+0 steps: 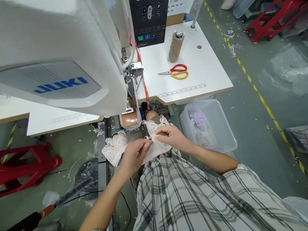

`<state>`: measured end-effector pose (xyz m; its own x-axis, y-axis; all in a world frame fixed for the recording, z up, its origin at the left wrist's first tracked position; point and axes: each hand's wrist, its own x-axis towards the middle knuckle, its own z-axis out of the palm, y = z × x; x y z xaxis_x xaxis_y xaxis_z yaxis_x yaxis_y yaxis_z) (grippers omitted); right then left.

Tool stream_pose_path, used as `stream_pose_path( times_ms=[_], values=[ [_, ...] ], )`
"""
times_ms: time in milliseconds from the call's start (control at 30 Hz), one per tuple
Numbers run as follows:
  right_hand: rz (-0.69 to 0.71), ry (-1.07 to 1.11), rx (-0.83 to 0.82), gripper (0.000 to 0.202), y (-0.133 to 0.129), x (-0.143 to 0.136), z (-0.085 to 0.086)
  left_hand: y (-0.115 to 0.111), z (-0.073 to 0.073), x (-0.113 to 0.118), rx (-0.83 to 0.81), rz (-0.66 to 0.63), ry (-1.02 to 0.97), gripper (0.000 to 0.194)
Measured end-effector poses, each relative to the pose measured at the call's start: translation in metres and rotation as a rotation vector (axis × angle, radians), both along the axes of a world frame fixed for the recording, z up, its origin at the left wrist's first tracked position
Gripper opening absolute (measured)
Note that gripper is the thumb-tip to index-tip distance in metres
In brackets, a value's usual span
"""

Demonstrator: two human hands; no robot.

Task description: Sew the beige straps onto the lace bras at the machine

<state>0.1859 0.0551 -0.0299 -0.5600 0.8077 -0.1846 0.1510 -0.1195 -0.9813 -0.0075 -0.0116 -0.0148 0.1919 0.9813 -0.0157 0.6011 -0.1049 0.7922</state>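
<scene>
A: Where do we have the lace garment (pixel 157 151)?

B: Right in front of our plaid shirt (pixel 166 192), near the lower arm (pixel 130 120) of the sewing machine (pixel 72 80). It is cream-coloured, with a rumpled, lacy part out to the left and another lacy part beyond our right hand (pixel 171 138).

A: And how do we hold it?

B: The right grip is closed, thumb against forefinger, pinching the garment. Our left hand (pixel 135 155) has its grip closed on it as well, just beside the other, so the two pinches almost meet.

A: Can we make out what lies between them?

B: Only pale material; the finer detail is too small for us to tell.

A: What do we have on the white surface (pixel 207 64)?

B: A pair of scissors (pixel 178 72), one handle red and one yellow, blades pointing left. Behind them stands a brown spool of thread (pixel 176 48) in clear wrap, and we see a ruler strip (pixel 183 91) along the near edge. The control panel (pixel 151 22) is to the left of the spool.

A: And around us?

B: A clear plastic bin (pixel 225 128) sits to the right of our right hand, with a purple packet (pixel 198 118) inside. We have one red stool (pixel 26 166) on the floor (pixel 252 80) at far left, and another red stool (pixel 274 21) at upper right.
</scene>
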Motion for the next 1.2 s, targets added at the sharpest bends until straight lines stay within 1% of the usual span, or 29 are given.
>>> stream_pose_path(
  times_ms=[33, 67, 100, 200, 233, 300, 400, 500, 567, 733, 800, 867, 900, 967, 1000, 1067, 1133, 1167, 1200],
  values=[
    [-0.011, 0.023, -0.003, 0.021, 0.003, 0.002, -0.001, 0.001, 0.002, -0.002, -0.018, 0.007, -0.015, 0.025],
    [0.015, 0.047, 0.026, 0.022, 0.005, 0.004, -0.001, 0.002, 0.004, -0.005, -0.029, 0.017, -0.022, 0.025],
    [0.079, 0.067, 0.081, 0.022, 0.007, 0.005, -0.001, 0.002, 0.007, -0.007, -0.038, 0.023, -0.025, 0.025],
    [0.345, 0.09, 0.291, 0.016, 0.01, 0.005, 0.003, 0.002, 0.015, -0.011, -0.05, 0.011, -0.043, 0.021],
    [0.406, 0.084, 0.344, 0.015, 0.009, 0.004, 0.005, 0.002, 0.018, -0.011, -0.048, 0.008, -0.038, 0.018],
    [0.478, 0.056, 0.445, 0.015, 0.008, 0.001, 0.007, 0.003, 0.022, -0.01, -0.039, 0.01, -0.001, 0.013],
    [0.476, 0.006, 0.626, 0.017, 0.005, -0.005, 0.007, 0.005, 0.025, -0.009, -0.005, 0.01, 0.057, 0.013],
    [0.422, -0.006, 0.804, 0.02, 0.003, -0.008, 0.006, 0.007, 0.026, -0.012, 0.069, -0.013, 0.041, 0.014],
    [0.415, -0.015, 0.903, 0.02, 0.002, -0.008, 0.006, 0.008, 0.027, -0.014, 0.08, -0.049, 0.031, 0.013],
    [0.486, -0.146, 1.104, 0.023, -0.001, -0.008, 0.004, 0.013, 0.031, -0.017, -0.008, -0.134, 0.114, 0.011],
    [0.486, -0.186, 1.168, 0.026, -0.002, -0.009, 0.0, 0.017, 0.034, -0.016, -0.07, -0.167, 0.174, 0.011],
    [0.456, -0.18, 1.178, 0.028, -0.003, -0.012, -0.004, 0.022, 0.035, -0.015, -0.133, -0.192, 0.218, 0.014],
    [0.432, -0.165, 1.146, 0.029, -0.004, -0.013, -0.005, 0.024, 0.035, -0.015, -0.161, -0.196, 0.223, 0.015],
    [0.375, -0.112, 1.008, 0.029, -0.004, -0.016, -0.006, 0.026, 0.032, -0.013, -0.215, -0.178, 0.166, 0.015],
    [0.341, -0.077, 0.918, 0.03, -0.005, -0.017, -0.006, 0.026, 0.029, -0.012, -0.242, -0.149, 0.087, 0.015],
    [0.252, 0.005, 0.751, 0.028, -0.006, -0.018, -0.002, 0.021, 0.021, -0.007, -0.27, -0.04, -0.155, 0.011],
    [0.165, 0.085, 0.651, 0.022, -0.007, -0.019, 0.001, 0.014, 0.012, -0.001, -0.236, 0.125, -0.391, 0.01],
    [0.133, 0.107, 0.629, 0.018, -0.007, -0.019, 0.003, 0.011, 0.007, 0.002, -0.196, 0.205, -0.462, 0.011],
    [0.114, 0.116, 0.622, 0.016, -0.007, -0.019, 0.004, 0.007, 0.004, 0.005, -0.149, 0.27, -0.485, 0.013]
  ],
)
